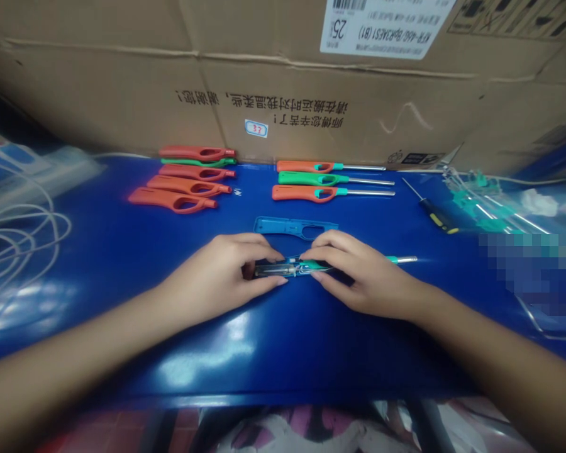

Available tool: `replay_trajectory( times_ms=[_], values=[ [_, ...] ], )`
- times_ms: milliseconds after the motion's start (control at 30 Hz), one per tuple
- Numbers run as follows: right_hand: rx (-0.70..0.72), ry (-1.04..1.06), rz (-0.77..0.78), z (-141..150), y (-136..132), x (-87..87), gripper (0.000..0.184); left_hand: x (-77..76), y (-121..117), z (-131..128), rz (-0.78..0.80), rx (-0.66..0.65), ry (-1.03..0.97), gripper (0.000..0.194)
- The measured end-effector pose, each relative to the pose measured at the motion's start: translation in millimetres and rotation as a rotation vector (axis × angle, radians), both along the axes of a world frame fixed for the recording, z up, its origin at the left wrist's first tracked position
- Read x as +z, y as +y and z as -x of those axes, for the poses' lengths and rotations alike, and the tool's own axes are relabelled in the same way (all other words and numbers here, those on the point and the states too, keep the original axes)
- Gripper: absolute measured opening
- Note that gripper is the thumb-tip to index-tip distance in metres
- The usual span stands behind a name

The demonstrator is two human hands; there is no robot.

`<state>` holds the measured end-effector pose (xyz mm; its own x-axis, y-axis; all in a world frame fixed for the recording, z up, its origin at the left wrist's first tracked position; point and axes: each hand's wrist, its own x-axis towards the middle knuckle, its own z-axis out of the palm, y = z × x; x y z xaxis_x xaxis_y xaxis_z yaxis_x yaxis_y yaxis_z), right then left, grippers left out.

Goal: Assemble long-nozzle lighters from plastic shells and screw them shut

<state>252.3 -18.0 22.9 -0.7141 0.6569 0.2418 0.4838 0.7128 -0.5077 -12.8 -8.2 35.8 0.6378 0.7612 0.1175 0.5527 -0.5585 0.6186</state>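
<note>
Between my two hands lies an opened long-nose lighter (292, 268), its inner parts showing in a blue half shell. My left hand (231, 267) grips its rear end with thumb and fingers on either side. My right hand (358, 270) pinches the front part, where green pieces show. The lighter's metal nozzle tip (408, 259) sticks out to the right past that hand. Just beyond my fingers a loose blue shell half (287, 225) lies flat, its trigger opening to the right.
Several orange and green lighter shells (179, 200) lie at back left, beside tiny springs (238, 192). Three lighters with nozzles (306, 193) lie at back centre. A screwdriver (436, 216), green parts (485, 201) and a cardboard box (136, 94) bound the blue table; white tubing (51, 214) coils left.
</note>
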Motion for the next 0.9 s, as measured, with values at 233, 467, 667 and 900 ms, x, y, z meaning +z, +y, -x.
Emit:
replay_trajectory(
  times_ms=[233, 467, 667, 900],
  values=[
    [-0.014, -0.173, -0.155, -3.5, 2.9, -1.8, 0.038, 3.1, 1.4, 1.8, 0.015, 0.0, 0.029, 0.016],
    [-0.019, -0.184, -0.143, -2.7, 4.2, -3.5, 0.031, -3.1, 3.1, 1.0, 0.077, 0.059, -0.026, 0.015],
    [-0.017, -0.186, -0.147, -2.7, 3.8, -3.6, 0.033, -2.0, 0.9, -0.8, 0.034, 0.068, -0.033, 0.022],
    [-0.003, -0.201, -0.151, -3.0, 1.3, -0.3, 0.038, 1.3, -0.4, -1.0, -0.061, -0.04, 0.013, 0.02]
  ],
)
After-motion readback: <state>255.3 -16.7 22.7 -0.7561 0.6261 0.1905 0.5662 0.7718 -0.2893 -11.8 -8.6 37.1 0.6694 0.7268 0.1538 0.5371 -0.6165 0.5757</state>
